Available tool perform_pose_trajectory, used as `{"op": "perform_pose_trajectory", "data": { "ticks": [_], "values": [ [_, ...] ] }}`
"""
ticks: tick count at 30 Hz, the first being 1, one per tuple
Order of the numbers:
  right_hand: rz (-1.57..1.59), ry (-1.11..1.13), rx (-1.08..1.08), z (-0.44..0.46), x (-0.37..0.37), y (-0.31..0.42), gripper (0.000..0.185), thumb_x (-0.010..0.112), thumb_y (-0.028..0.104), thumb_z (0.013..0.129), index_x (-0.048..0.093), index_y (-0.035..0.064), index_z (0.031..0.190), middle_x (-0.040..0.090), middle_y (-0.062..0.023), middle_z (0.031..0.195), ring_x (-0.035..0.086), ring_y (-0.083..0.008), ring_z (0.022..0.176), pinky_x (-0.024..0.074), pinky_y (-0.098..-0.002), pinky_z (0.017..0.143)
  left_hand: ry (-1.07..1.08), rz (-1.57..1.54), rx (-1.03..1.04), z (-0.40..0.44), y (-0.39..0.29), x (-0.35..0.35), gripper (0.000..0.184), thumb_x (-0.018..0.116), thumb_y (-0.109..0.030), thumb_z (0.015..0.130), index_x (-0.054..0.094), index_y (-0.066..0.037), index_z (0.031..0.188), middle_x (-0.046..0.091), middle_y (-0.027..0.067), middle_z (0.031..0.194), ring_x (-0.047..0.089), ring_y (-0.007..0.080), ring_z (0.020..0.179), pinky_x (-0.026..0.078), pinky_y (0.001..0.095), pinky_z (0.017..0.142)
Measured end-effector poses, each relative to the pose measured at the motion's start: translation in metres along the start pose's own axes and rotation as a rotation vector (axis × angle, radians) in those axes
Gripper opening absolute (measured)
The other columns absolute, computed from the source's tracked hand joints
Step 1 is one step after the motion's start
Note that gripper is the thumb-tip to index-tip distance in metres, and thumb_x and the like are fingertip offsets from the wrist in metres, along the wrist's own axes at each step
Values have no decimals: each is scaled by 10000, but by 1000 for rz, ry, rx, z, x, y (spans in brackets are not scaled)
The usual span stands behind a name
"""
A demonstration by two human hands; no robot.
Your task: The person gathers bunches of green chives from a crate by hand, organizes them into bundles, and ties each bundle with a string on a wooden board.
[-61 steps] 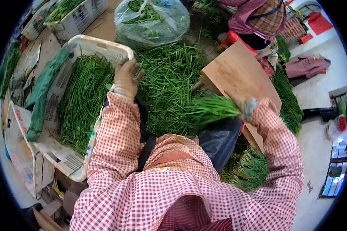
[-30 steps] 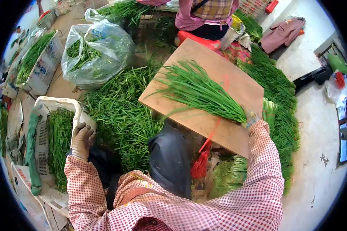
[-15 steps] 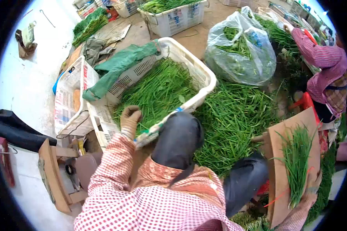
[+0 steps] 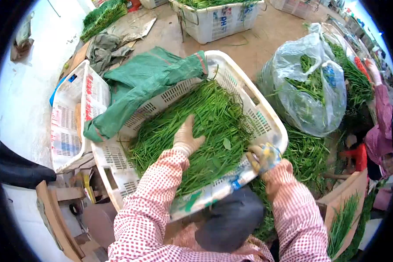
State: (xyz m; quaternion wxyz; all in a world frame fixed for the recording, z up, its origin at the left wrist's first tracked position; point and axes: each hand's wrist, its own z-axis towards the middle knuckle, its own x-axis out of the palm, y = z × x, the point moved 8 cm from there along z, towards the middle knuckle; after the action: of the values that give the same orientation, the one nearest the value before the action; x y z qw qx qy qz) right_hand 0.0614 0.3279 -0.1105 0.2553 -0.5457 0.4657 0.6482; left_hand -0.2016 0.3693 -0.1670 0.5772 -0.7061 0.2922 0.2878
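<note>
My left hand (image 4: 187, 139), in a pale glove, is over the loose chive-like greens (image 4: 196, 109) that fill the white plastic crate (image 4: 266, 118). Its thumb stands apart from the fingers, and nothing shows in its grasp. At the crate's near right edge is my right hand (image 4: 261, 158), gloved, with a blue and yellow patch at the wrist. Its fingers are loosely bent and a little apart beside the rim; I cannot tell whether they touch it. A green cloth (image 4: 148, 78) drapes over the crate's far left side.
A clear plastic bag (image 4: 305, 87) of greens stands on the right, above a loose heap (image 4: 303, 153). More greens lie on a cardboard-covered board (image 4: 347, 205) at lower right. A smaller crate (image 4: 65, 126) stands left, another (image 4: 218, 22) behind. A co-worker's sleeve (image 4: 382, 113) shows at right.
My right hand has come from the board with the tied bundle to the crate's rim. My left hand has moved right over the greens and opened. The view has shifted.
</note>
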Motion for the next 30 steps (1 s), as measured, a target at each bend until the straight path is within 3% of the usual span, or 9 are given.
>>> {"op": "perform_pose_trajectory", "data": {
  "ticks": [6, 12, 14, 17, 18, 20, 21, 25, 30],
  "values": [
    [143, -177, 48, 1, -18, 1, 235, 683, 227, 763, 659, 85, 948, 661, -149, 838, 639, -331, 801, 520, -430, 719, 153, 439, -242, 93, 1, 32, 1204, 840, -373, 634, 53, -55, 1488, 141, 190, 1538, 148, 279, 1431, 119, 407, 1177],
    [141, -196, -33, 7, -25, 4, 342, 727, 174, 676, 648, 39, 979, 654, -157, 832, 641, -345, 754, 514, -423, 688, 380, 664, -330, 142, 45, 40, 1389, 820, -549, 573, -105, -57, 1485, 13, 183, 1561, 74, 316, 1443, 130, 464, 1160],
    [127, -179, -23, 8, -22, 1, 344, 731, 170, 666, 647, 32, 971, 651, -154, 820, 641, -342, 753, 514, -424, 682, 405, 644, -322, 152, 59, 53, 1425, 844, -548, 527, -82, -51, 1490, 50, 198, 1556, 111, 322, 1438, 167, 432, 1158],
    [167, -249, -65, 6, -25, 3, 338, 724, 154, 665, 645, 37, 972, 643, -147, 798, 638, -337, 740, 512, -427, 667, 377, 525, -318, 145, 49, 52, 1326, 861, -487, 549, 48, -35, 1494, 474, 224, 1346, 494, 336, 1219, 423, 374, 1023],
    [173, -242, -66, 5, -23, 4, 338, 724, 154, 665, 645, 37, 972, 643, -147, 798, 638, -337, 740, 512, -427, 667, 382, 526, -326, 140, 49, 58, 1326, 861, -487, 549, 48, -35, 1494, 474, 224, 1346, 494, 336, 1219, 423, 374, 1023],
    [141, -264, -96, 6, -24, 6, 332, 721, 150, 664, 647, 38, 968, 639, -146, 791, 635, -338, 728, 512, -425, 664, 308, 500, -322, 125, 36, 56, 1139, 857, -398, 609, 192, -23, 1454, 575, 182, 1209, 573, 323, 1099, 479, 382, 952],
    [154, -247, -94, 7, -23, 6, 327, 720, 149, 664, 646, 36, 962, 639, -141, 792, 634, -336, 723, 514, -421, 660, 241, 554, -250, 110, 16, 50, 773, 796, -234, 731, 362, 23, 1317, 595, 204, 1130, 621, 267, 991, 556, 308, 814],
    [142, -207, -97, 11, -25, 9, 325, 717, 143, 661, 644, 36, 959, 637, -139, 788, 632, -335, 716, 514, -423, 656, 86, 524, -162, 111, 32, 61, 902, 819, -293, 691, 311, -18, 1384, 554, 173, 1218, 550, 288, 1113, 474, 394, 939],
    [125, -210, -87, 11, -25, 10, 329, 711, 160, 655, 647, 33, 952, 637, -147, 783, 630, -335, 702, 511, -425, 653, 273, 608, -262, 126, 41, 54, 1113, 819, -496, 617, 212, -141, 1480, 220, 185, 1521, 244, 321, 1396, 257, 525, 1093]
  ]
}}
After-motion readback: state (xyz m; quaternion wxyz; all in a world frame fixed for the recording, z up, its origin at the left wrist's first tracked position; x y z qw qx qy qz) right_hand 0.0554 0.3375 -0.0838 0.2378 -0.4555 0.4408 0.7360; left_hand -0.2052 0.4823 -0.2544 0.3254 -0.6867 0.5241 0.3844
